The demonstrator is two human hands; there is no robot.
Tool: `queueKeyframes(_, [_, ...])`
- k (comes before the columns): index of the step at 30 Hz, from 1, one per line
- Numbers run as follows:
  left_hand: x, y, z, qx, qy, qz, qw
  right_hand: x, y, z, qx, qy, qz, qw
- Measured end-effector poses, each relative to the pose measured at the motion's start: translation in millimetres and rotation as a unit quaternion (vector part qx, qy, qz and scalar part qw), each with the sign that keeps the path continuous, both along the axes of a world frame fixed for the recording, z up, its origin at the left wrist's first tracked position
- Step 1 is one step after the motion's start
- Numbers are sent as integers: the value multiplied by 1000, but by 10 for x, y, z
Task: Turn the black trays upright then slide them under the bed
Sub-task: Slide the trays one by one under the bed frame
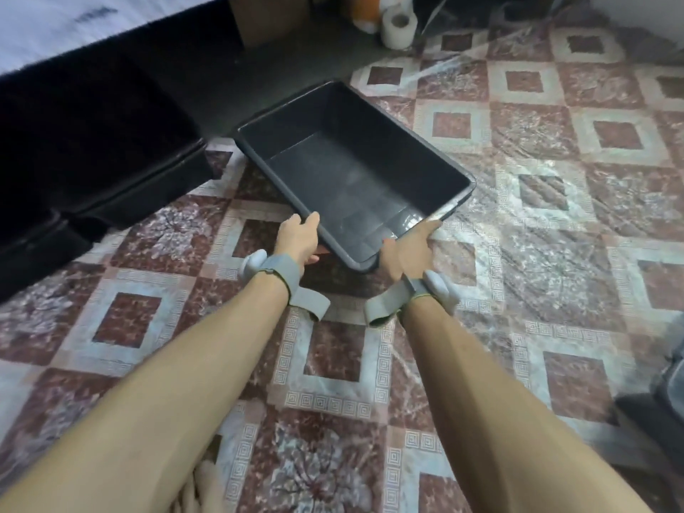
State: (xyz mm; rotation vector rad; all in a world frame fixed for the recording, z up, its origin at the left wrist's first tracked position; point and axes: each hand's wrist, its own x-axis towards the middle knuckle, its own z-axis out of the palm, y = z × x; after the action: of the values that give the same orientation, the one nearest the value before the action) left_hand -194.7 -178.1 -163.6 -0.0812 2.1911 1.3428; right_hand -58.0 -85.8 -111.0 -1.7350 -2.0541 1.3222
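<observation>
A black rectangular tray (355, 168) sits upright on the patterned floor, its open side up and its far corner close to the dark gap under the bed (48, 27). My left hand (298, 240) grips the tray's near left rim. My right hand (409, 249) grips the near right rim, thumb over the edge. Two more black trays (111, 179) lie at the left, partly beneath the bed's edge; the nearer one (33, 249) is half hidden in shadow.
The floor (555, 216) is covered with patterned vinyl in red and grey squares. A toilet roll (399, 25) and a cardboard box (270, 16) stand at the back by the wall. A dark object (666, 394) sits at the right edge.
</observation>
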Motion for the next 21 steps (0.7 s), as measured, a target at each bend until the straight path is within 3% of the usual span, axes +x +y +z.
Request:
queueKeyframes(3, [-177, -51, 47, -12, 73, 26, 997, -235, 57, 68, -54, 46, -18, 997])
queueKeyframes(8, [-517, -328, -220, -239, 145, -42, 959, -745, 208, -6, -75, 82, -14, 994])
queueKeyframes(12, [-969, -438, -427, -332, 11, -73, 940, -1225, 258, -82, -61, 105, 18, 992])
queueKeyframes(14, [-1170, -333, -586, -326, -84, -68, 939, -1348, 274, -101, -52, 120, 17, 991])
queueKeyframes(15, [-1352, -282, -714, -280, -113, -61, 952, -1457, 275, -126, -47, 133, 16, 990])
queueKeyframes(18, [-1549, -37, -709, -133, -114, -131, 976, -1660, 267, -170, -47, 162, 19, 985])
queueKeyframes(21, [-1626, 142, -630, -124, -151, -168, 966, -1941, 230, -243, -52, 187, 11, 981])
